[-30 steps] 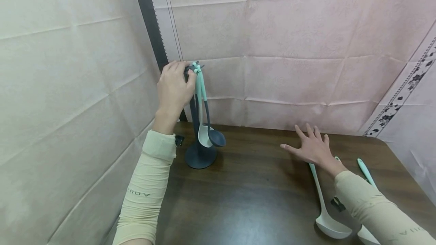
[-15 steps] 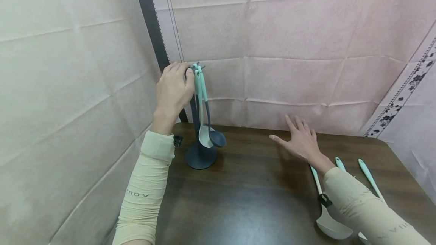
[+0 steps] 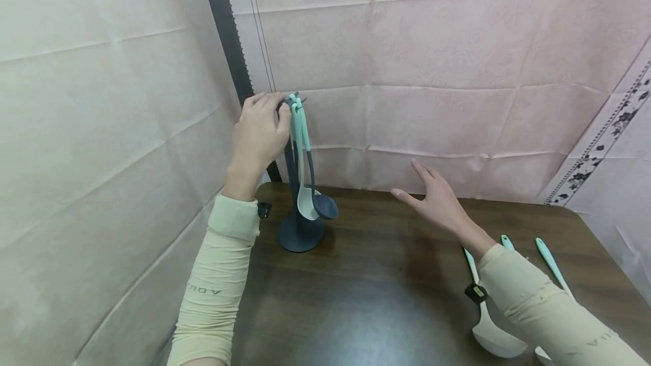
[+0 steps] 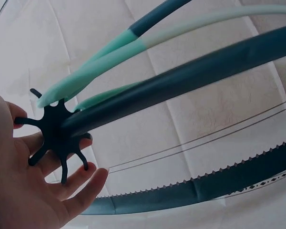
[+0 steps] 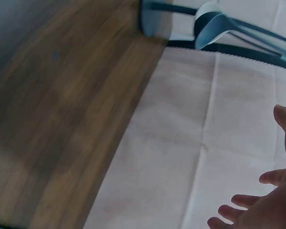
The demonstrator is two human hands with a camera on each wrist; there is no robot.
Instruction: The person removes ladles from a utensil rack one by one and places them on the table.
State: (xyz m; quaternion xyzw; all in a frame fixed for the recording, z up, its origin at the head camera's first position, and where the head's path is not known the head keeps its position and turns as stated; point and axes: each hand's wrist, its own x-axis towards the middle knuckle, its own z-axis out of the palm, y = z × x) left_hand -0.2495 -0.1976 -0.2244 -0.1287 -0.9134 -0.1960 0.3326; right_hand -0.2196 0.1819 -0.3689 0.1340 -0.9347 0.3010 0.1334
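Observation:
A dark utensil stand (image 3: 300, 236) stands upright at the back left. My left hand (image 3: 259, 134) holds its top, with thumb and fingers around the star-shaped ring of hooks (image 4: 52, 124) in the left wrist view. From the hooks hang a pale ladle-like utensil (image 3: 307, 208) and a dark ladle (image 3: 325, 208), both with mint handles. Another mint handle (image 4: 100, 98) shows behind the post in the left wrist view. Empty, my right hand (image 3: 439, 205) hovers over the table's back part, thumb apart from the straight fingers.
On the right of the brown table (image 3: 366, 281) lies a pale ladle (image 3: 498, 343), partly under my right forearm. Beside it are two more mint handles, one of them farther right (image 3: 551, 261). Cloth-covered walls (image 3: 432, 117) rise behind the table and along its left.
My right hand has moved left, away from the utensils on the table, and its fingers have come closer together. My left hand stays at the stand's top.

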